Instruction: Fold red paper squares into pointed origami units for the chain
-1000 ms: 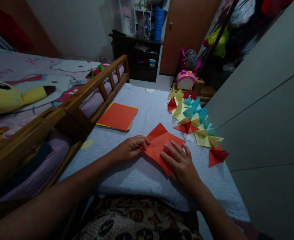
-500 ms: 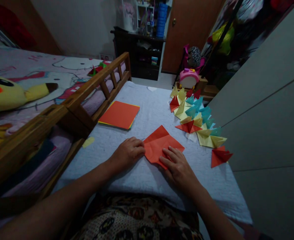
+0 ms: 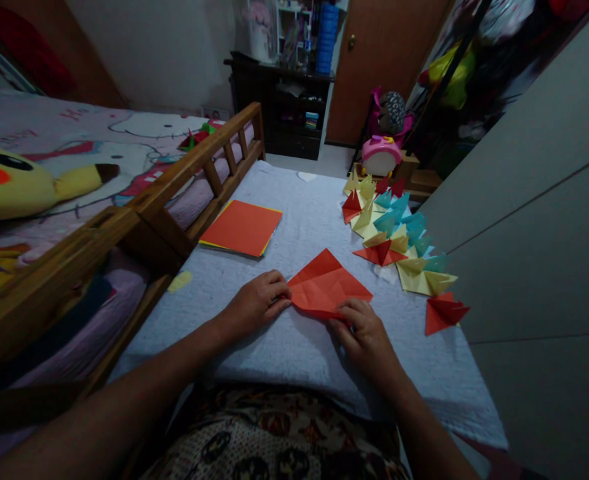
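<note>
A creased orange-red sheet of origami paper (image 3: pixel 327 283) lies in front of me, one corner pointing away and its near edge folded up. My left hand (image 3: pixel 261 298) pinches its left corner between thumb and fingers. At the lower right edge, my right hand (image 3: pixel 361 330) grips the paper, fingertips on top and thumb by the near edge. Up and to the left rests a stack of square paper (image 3: pixel 241 228), orange-red on top with yellow beneath. Along the right side sit several folded paper cranes (image 3: pixel 419 275) in yellow, teal and red; a red paper crane (image 3: pixel 445 313) is closest.
The cloth-covered table (image 3: pixel 304 207) carries all the paper. A wooden bed rail (image 3: pixel 194 167) runs along its left, with a yellow plush toy (image 3: pixel 19 183) on the bed beyond. A pale cabinet (image 3: pixel 539 267) borders the right. At the back stands a dark shelf unit (image 3: pixel 279 107).
My right hand has gone from lying spread over the paper to gripping its near right edge. The lower corner that pointed towards me is now turned up. My left hand stays at the left corner.
</note>
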`<action>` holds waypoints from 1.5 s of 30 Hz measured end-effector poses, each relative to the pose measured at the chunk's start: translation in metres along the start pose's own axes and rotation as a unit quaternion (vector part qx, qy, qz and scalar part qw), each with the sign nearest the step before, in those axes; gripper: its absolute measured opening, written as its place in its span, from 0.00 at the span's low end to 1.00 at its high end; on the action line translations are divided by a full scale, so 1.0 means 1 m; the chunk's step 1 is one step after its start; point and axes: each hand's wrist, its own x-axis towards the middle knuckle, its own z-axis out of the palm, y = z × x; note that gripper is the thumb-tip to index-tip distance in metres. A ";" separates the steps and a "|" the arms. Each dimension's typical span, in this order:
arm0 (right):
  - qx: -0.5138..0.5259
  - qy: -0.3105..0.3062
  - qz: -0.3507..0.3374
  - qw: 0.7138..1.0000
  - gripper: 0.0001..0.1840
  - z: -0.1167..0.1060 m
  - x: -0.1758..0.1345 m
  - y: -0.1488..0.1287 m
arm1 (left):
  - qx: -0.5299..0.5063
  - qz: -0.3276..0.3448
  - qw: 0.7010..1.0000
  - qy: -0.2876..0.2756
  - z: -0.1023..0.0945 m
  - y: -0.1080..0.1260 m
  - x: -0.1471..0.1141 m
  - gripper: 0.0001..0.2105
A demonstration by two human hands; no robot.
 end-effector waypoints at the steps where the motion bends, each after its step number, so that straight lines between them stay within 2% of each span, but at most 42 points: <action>1: 0.003 0.003 0.002 1.000 0.08 0.000 0.000 0.000 | 0.011 0.004 1.000 0.002 0.000 -0.001 0.001 0.04; 7: 0.029 0.022 -0.036 0.999 0.09 0.001 -0.001 0.004 | 0.131 0.084 0.987 0.042 0.007 0.001 0.005 0.09; 11: 0.008 0.027 -0.095 0.995 0.11 -0.001 -0.002 0.007 | 0.164 0.144 0.975 0.033 0.011 0.008 0.007 0.06; 13: 0.004 0.021 -0.099 0.995 0.10 -0.003 -0.002 0.007 | 0.156 0.150 0.976 0.020 0.011 0.010 0.007 0.05; 16: 0.023 0.001 -0.053 0.998 0.09 -0.007 -0.001 0.005 | 0.110 0.116 0.987 0.001 0.010 0.009 0.007 0.06; 21: 0.050 -0.028 0.096 0.994 0.12 -0.011 0.006 -0.004 | 0.026 0.020 0.999 -0.015 0.009 0.003 0.008 0.05; 24: 0.056 -0.013 0.146 0.988 0.12 -0.006 0.010 -0.008 | 0.024 -0.003 0.999 -0.023 0.009 0.003 0.008 0.04; 29: 0.034 0.035 0.161 0.986 0.09 0.003 0.013 -0.006 | 0.021 -0.032 0.999 -0.024 0.006 0.011 0.006 0.08; 36: -0.045 0.042 0.174 0.983 0.09 0.010 0.016 -0.007 | 0.024 -0.085 0.996 0.024 0.005 0.013 -0.002 0.10; 42: -0.144 0.058 0.137 0.978 0.09 0.013 0.016 -0.006 | 0.053 -0.088 0.994 0.037 0.008 0.013 -0.003 0.10; 45: -0.185 0.043 0.134 0.973 0.08 0.011 0.020 -0.005 | 0.075 -0.084 0.993 0.042 0.009 0.014 -0.003 0.10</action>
